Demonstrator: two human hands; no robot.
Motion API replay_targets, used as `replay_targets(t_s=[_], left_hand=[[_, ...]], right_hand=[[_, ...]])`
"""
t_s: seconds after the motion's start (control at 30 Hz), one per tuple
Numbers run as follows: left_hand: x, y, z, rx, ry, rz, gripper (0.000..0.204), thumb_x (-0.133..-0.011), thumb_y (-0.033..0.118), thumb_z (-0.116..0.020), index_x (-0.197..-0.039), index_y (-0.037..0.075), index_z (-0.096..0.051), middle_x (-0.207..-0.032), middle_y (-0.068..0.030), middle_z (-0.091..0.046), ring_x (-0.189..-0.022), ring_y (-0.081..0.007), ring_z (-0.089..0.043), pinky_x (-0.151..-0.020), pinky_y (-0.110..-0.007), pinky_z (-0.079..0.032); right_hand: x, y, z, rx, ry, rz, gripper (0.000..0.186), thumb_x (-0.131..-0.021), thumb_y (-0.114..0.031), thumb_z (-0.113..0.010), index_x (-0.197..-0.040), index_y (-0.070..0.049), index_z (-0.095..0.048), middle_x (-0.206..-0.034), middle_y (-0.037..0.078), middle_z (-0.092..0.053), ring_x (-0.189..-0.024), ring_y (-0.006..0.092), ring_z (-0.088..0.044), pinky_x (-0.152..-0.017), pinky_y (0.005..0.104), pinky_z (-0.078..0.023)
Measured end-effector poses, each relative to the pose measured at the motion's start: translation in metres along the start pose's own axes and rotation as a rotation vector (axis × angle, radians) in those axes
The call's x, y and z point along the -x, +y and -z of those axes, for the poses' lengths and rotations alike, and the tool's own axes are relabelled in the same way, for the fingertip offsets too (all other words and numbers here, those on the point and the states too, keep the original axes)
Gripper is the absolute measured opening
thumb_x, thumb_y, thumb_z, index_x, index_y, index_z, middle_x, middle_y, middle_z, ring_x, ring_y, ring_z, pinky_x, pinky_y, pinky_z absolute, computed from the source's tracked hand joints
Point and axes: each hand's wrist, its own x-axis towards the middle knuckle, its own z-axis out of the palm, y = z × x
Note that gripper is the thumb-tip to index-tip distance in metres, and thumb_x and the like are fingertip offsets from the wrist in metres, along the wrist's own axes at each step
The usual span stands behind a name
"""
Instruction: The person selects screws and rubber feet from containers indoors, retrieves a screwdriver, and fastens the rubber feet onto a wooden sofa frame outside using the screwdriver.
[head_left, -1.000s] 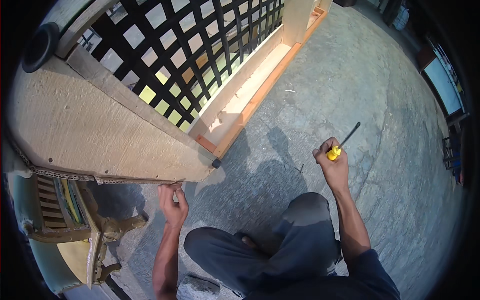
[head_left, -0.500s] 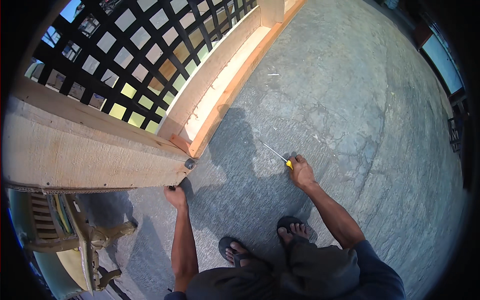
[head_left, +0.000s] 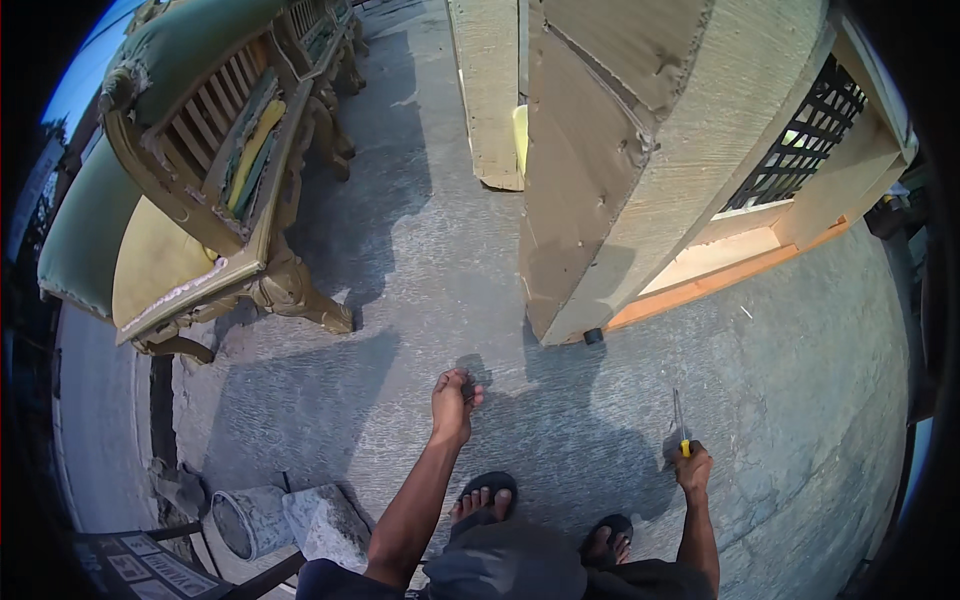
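Head view: my right hand (head_left: 692,467) is closed around a yellow-handled screwdriver (head_left: 681,428), shaft pointing away from me. My left hand (head_left: 452,402) is loosely curled, pinching something too small to identify. Wooden frame (head_left: 610,190) stands ahead, between both hands.

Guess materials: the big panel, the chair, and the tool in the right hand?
Panel: looks like unfinished pale wood board, rough matte faces with chipped edges; a black lattice is set in it, material unclear.
Chair: carved wood frame in a dull gold finish, with green padded upholstery.
Tool in the right hand: thin metal-looking shaft, glossy yellow handle, probably plastic.
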Motion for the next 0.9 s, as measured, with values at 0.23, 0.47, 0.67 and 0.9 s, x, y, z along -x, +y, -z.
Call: replay_targets(t_s=[0.23,0.47,0.67,0.9], left_hand=[[-0.072,0.043,0.054,0.132,-0.128,0.130,0.014,-0.095,0.015,-0.048,-0.098,0.005,-0.058,-0.085,-0.0045,-0.054,-0.073,-0.0162,-0.056,-0.069,-0.031,-0.049],[-0.145,0.051,0.066,0.055,-0.231,0.119,0.013,-0.095,0.017,-0.056,-0.096,0.005,-0.061,-0.072,-0.0013,-0.054,-0.064,-0.0133,-0.054,-0.059,-0.032,-0.047],[-0.327,0.107,-0.058,-0.837,-0.148,-0.842,0.024,-0.092,0.016,-0.062,-0.114,0.009,-0.063,-0.103,-0.0163,-0.066,-0.084,-0.0370,-0.068,-0.073,-0.047,-0.053],[-0.439,0.111,-0.245,-1.474,-0.257,-0.952,0.030,-0.096,0.022,-0.047,-0.118,0.009,-0.061,-0.122,-0.0221,-0.059,-0.091,-0.0361,-0.070,-0.081,-0.049,-0.056]], right_hand=[[0.081,-0.126,-0.036,-0.935,-0.463,-0.533,0.017,-0.082,-0.007,-0.061,-0.099,-0.009,-0.058,-0.067,0.004,-0.054,-0.056,0.0165,-0.054,-0.049,0.0320,-0.046],[0.117,-0.143,-0.054,-1.000,-0.440,-0.894,0.014,-0.088,-0.015,-0.062,-0.093,-0.009,-0.051,-0.084,0.008,-0.058,-0.075,0.0199,-0.056,-0.052,0.0300,-0.044],[0.092,-0.122,-0.023,-0.907,-0.518,-0.810,0.022,-0.089,-0.020,-0.068,-0.097,-0.004,-0.056,-0.090,0.013,-0.063,-0.074,0.0231,-0.060,-0.058,0.0319,-0.050],[0.160,-0.041,0.017,-0.939,-0.308,-0.929,0.030,-0.100,-0.035,-0.051,-0.085,-0.013,-0.065,-0.074,0.006,-0.058,-0.076,0.0183,-0.057,-0.070,0.0385,-0.047]])
